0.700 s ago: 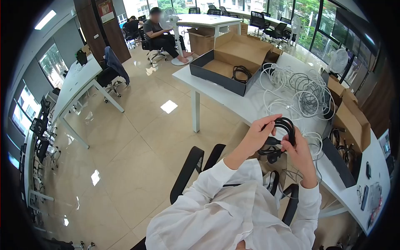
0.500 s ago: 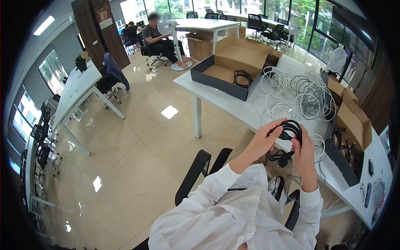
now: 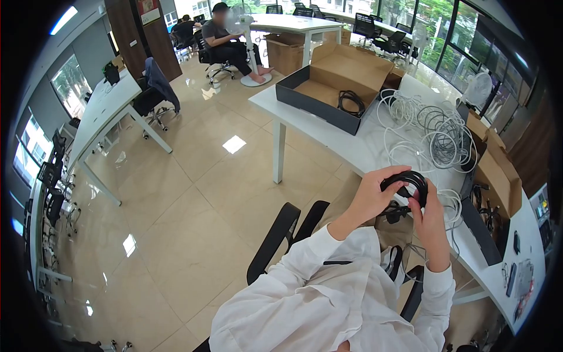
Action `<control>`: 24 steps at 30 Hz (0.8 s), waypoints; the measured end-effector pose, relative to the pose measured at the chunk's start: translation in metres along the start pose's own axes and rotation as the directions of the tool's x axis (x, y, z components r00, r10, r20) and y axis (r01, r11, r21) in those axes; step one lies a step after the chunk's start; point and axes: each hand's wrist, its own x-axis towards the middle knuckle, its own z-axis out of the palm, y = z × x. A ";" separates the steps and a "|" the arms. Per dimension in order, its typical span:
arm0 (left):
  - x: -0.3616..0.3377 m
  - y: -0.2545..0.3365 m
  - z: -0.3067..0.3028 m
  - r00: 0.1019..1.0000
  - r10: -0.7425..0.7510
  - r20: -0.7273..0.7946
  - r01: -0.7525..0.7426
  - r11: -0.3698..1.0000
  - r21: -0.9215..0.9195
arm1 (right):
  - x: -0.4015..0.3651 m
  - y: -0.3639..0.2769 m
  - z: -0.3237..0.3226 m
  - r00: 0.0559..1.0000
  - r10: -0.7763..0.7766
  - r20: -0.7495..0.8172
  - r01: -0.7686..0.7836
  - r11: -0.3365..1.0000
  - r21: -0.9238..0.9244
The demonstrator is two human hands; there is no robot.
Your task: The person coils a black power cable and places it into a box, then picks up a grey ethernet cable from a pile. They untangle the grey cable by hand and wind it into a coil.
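Note:
Both my hands grip a coiled black cable [image 3: 417, 179] in front of me, above my lap and beside the table edge. My left hand [image 3: 373, 190] is closed round the coil's left side. On the right side my right hand [image 3: 429, 206] is closed, its thumb pressed against the loops inside. A black plug-like end [image 3: 394, 212] hangs below the coil. On the white table [image 3: 328, 138] lie tangled white and grey cables [image 3: 437, 132], just beyond my hands.
An open box [image 3: 319, 108] holds a coiled black cable [image 3: 350, 102]. Another open box [image 3: 482, 229] at right contains black cables. A phone [image 3: 512, 278] lies near the table's right end. Chair armrests [image 3: 272, 240] flank me. A person [image 3: 220, 44] sits beside a white fan.
The black coil has turned in my hands, and its loops now arch more evenly between them. My left hand has shifted slightly along it. The camera view has moved a little.

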 end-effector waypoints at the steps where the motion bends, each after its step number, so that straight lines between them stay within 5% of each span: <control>1: 0.000 -0.003 -0.002 0.998 0.056 -0.026 -0.055 0.998 0.026 | 0.002 -0.001 0.004 1.000 -0.003 -0.007 0.003 1.000 0.001; 3: 0.001 -0.010 -0.006 0.983 0.171 -0.071 -0.164 0.983 0.086 | 0.008 -0.001 0.011 1.000 -0.011 -0.025 0.011 1.000 0.002; 9: -0.006 -0.012 -0.006 0.981 0.086 -0.173 -0.062 0.988 0.142 | 0.016 0.008 0.023 0.998 -0.039 -0.053 0.043 0.996 0.080; 12: -0.004 -0.020 0.001 0.957 0.208 -0.200 -0.158 0.958 0.238 | 0.018 0.017 0.027 0.993 -0.038 -0.115 0.042 0.998 0.036; 15: -0.014 -0.003 0.030 0.969 -0.039 -0.245 0.045 0.999 0.017 | 0.029 0.036 0.027 0.945 -0.168 -0.281 0.142 0.984 -0.112; 20: -0.009 -0.008 0.060 0.976 -0.049 -0.212 0.033 0.996 -0.081 | 0.028 0.060 0.022 0.878 -0.189 -0.439 0.124 0.977 -0.172; 24: -0.005 -0.011 0.047 0.978 -0.194 -0.076 0.150 0.907 -0.394 | 0.023 0.048 -0.003 0.964 0.063 -0.260 0.034 0.934 0.355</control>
